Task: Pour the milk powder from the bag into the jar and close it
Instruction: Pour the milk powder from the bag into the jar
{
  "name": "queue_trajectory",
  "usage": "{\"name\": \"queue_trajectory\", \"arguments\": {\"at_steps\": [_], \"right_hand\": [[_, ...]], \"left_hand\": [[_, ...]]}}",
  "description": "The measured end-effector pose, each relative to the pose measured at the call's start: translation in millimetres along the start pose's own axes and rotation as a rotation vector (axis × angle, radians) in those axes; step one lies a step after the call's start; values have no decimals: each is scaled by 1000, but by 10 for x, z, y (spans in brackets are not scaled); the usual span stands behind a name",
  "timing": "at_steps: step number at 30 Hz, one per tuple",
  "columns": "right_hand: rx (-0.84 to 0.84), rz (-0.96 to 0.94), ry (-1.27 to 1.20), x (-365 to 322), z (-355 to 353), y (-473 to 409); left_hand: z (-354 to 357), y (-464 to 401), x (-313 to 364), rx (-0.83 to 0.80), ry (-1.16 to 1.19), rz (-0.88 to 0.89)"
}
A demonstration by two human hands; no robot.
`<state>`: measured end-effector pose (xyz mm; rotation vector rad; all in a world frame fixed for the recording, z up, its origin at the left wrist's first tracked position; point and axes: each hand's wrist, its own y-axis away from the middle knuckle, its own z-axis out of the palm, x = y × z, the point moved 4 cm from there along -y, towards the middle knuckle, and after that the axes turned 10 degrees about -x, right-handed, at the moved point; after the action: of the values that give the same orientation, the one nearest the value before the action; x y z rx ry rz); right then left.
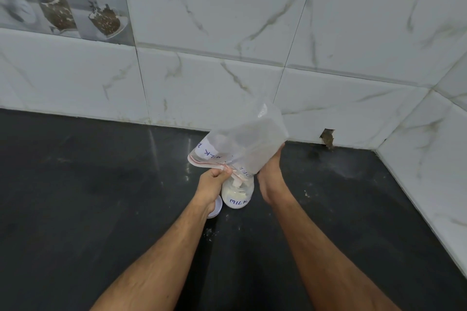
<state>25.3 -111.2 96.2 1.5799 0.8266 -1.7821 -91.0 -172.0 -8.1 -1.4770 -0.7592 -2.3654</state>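
One clear zip-top plastic bag (242,141) with a handwritten white label is upended over one small clear plastic jar (237,193) marked "MILK", which stands on the black countertop (101,184) near the middle, and I judge I am at the end of the pouring step: the bag looks almost empty and the jar holds a layer of pale powder. My left hand (213,180) pinches the bag's red-striped zip edge just above the jar's mouth, fingers pressed together; my right hand (271,174) reaches up with its fingers closed on the bag's raised bottom corner. Next, I think, calls for shaking out the last powder, setting the bag aside, then taking up the one white round lid (216,208), which lies just left of the jar, half hidden under my left wrist. A few spilled grains dot the counter nearby.
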Motion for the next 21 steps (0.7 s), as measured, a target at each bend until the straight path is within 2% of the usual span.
{"name": "queue_trajectory", "arguments": {"at_steps": [2, 5, 8, 11, 15, 19, 21], "right_hand": [[-2, 6, -55, 4, 25, -6], [131, -21, -124, 32, 10, -35], [74, -6, -120, 88, 31, -56], [144, -27, -140, 55, 24, -42], [30, 69, -88, 110, 93, -56], [42, 57, -147, 132, 77, -58], [10, 63, -98, 127, 112, -62]], "left_hand": [[24, 6, 8, -2, -5, 13], [37, 5, 23, 13, -14, 43], [54, -9, 30, 0, -52, 59], [45, -26, 23, 13, -41, 80], [84, -12, 21, 0, -42, 96], [68, -21, 68, 4, -75, 112], [65, -26, 68, -12, -94, 116]]}}
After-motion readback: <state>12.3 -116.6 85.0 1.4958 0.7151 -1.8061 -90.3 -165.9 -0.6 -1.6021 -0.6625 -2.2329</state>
